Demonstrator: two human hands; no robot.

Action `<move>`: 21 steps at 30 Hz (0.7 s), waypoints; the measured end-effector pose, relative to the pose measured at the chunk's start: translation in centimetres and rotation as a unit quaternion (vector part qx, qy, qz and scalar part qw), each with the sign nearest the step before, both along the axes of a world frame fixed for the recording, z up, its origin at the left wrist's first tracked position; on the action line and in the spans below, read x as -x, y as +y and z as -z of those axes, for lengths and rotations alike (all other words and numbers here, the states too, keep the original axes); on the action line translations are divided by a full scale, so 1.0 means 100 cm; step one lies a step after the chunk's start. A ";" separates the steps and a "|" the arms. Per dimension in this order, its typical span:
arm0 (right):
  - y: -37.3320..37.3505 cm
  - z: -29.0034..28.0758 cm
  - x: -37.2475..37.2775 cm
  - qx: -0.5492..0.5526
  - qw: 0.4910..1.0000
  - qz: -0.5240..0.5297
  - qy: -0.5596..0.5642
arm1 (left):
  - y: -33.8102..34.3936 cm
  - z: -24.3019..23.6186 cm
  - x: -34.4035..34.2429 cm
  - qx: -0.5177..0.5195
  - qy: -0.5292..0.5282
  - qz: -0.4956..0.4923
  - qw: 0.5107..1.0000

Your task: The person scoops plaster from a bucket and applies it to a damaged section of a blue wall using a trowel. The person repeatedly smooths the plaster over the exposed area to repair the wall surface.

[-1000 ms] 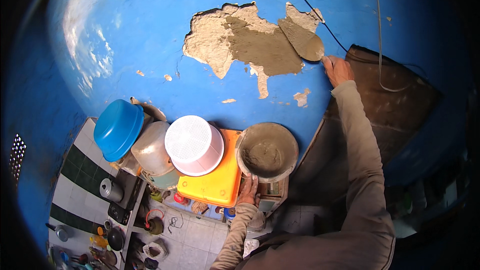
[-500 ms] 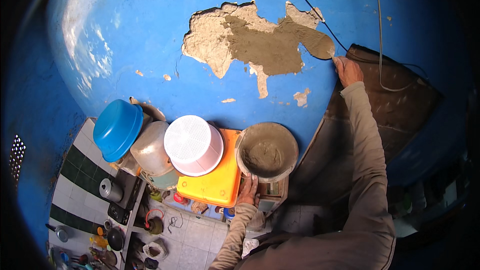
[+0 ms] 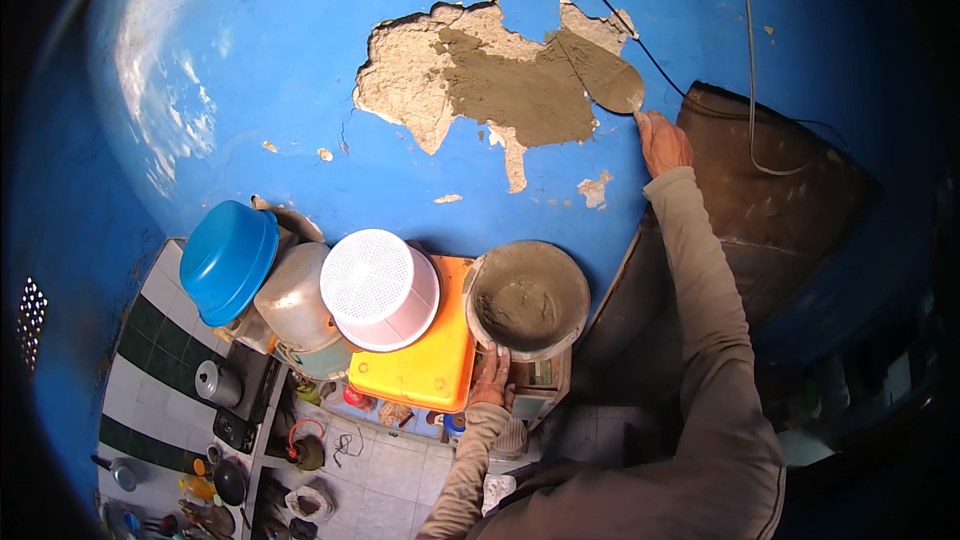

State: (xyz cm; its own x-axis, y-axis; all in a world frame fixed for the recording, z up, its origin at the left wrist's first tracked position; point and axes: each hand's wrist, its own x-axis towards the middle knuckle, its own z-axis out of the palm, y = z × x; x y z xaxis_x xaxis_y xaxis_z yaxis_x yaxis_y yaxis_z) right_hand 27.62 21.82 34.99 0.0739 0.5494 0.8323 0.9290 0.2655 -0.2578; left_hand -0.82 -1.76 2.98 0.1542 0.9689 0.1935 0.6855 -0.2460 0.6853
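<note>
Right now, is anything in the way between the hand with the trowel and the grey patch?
Nothing visible is. The right hand holds the trowel, which overlaps the grey patch. The black cable passes to the right of the trowel, not across it.

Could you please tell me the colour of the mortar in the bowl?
The mortar is greyish brown, seen best in the head view.

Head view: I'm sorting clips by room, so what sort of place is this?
Probably a home kitchen: a silvery pot and a dark pan sit at the lower left, and a white perforated basket rests upside down near the middle.
</note>
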 end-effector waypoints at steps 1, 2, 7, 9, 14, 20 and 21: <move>0.002 0.001 0.003 -0.016 1.000 -0.001 0.004 | 0.000 0.002 0.001 -0.016 0.010 -0.002 1.000; 0.000 0.003 0.003 0.031 0.999 -0.004 0.032 | 0.000 0.004 0.001 -0.032 0.019 -0.004 0.999; -0.013 0.021 -0.021 0.131 0.987 -0.013 0.089 | 0.002 0.008 -0.001 -0.013 0.019 -0.012 1.000; -0.016 0.030 -0.018 0.120 0.988 -0.022 0.093 | 0.002 0.008 0.000 -0.015 0.018 -0.014 1.000; 0.008 0.025 0.003 0.078 0.991 -0.066 0.086 | 0.001 0.004 0.000 -0.030 0.012 -0.007 0.999; 0.004 0.023 0.001 0.126 0.992 -0.008 0.022 | 0.003 0.007 -0.001 -0.038 0.010 -0.012 0.999; -0.003 0.024 -0.003 0.142 0.990 0.006 0.016 | 0.001 0.009 -0.001 -0.055 0.028 -0.014 0.998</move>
State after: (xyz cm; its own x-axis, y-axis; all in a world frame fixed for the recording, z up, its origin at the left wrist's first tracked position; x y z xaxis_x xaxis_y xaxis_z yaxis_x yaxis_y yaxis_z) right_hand 27.90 21.55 32.57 0.1060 0.7599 0.6414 0.9214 0.1676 -0.3507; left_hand -0.74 -1.65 2.09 0.1419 0.9461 0.2911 0.7294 -0.2987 0.6154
